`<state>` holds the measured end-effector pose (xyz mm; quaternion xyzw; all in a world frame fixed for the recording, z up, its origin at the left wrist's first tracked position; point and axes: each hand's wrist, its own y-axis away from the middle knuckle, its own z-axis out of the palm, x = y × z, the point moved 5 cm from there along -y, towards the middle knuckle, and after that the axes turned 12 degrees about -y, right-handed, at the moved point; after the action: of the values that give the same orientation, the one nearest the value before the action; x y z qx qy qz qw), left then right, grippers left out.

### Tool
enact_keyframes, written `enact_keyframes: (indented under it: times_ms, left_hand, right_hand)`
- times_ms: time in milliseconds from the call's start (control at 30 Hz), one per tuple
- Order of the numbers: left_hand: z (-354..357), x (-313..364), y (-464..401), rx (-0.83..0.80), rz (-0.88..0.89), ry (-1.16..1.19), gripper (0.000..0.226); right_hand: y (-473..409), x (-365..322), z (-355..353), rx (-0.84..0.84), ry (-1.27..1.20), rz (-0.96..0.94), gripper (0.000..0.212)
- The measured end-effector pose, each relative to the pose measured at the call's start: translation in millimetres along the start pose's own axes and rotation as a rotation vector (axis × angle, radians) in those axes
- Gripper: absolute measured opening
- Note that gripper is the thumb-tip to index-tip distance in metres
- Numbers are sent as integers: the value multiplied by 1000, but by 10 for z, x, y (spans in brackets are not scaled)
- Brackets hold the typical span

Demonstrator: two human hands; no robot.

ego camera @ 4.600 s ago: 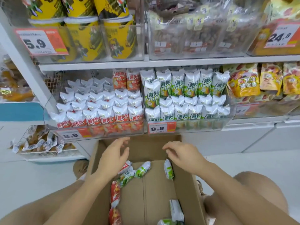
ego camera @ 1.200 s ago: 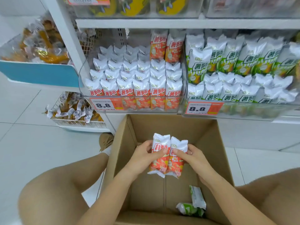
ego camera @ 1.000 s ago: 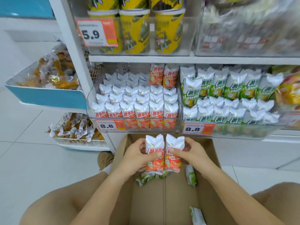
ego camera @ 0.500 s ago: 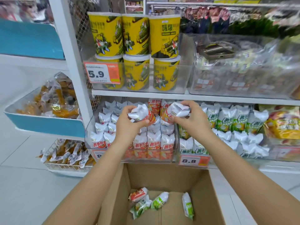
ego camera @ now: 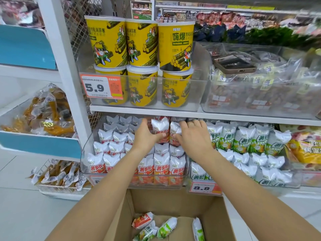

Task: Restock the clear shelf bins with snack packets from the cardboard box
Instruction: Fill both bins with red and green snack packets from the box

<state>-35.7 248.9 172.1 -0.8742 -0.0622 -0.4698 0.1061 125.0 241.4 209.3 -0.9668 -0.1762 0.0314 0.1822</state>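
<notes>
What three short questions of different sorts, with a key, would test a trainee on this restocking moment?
1. True or false: both hands are pressing orange packets into the green-packet bin.
2. What price is on the tag under the yellow tubs?
3. The cardboard box holds: A) nothing B) a few loose packets C) tubs.

Key
1. False: the left hand and right hand each hold an orange packet at the back of the orange-packet bin.
2. 5.9, on the price tag.
3. B: orange and green loose packets.
</notes>
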Motion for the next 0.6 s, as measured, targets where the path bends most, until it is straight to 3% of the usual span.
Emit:
enact_keyframes:
  times_ms: [133,233,300,467,600]
  left_hand:
    - [77,-38,-70,11,-13,-40,56]
    - [100,-54,-73,23,-26,-66,54]
    - [105,-52,-65,29,-20,-68,51]
    - [117,-55,-48,37,4,-74,46]
    - [134,-34,-106,15,20,-147,41]
  right_hand:
    - [66,19,28,125,-61,36,51]
    - [289,-14,-29,357,-160,-108,35]
    - [428,-58,-26,418,-177,-215,26]
    - [455,-88,247,150,-44,-177,52]
    - [285,-65,228,118,24,-119,57]
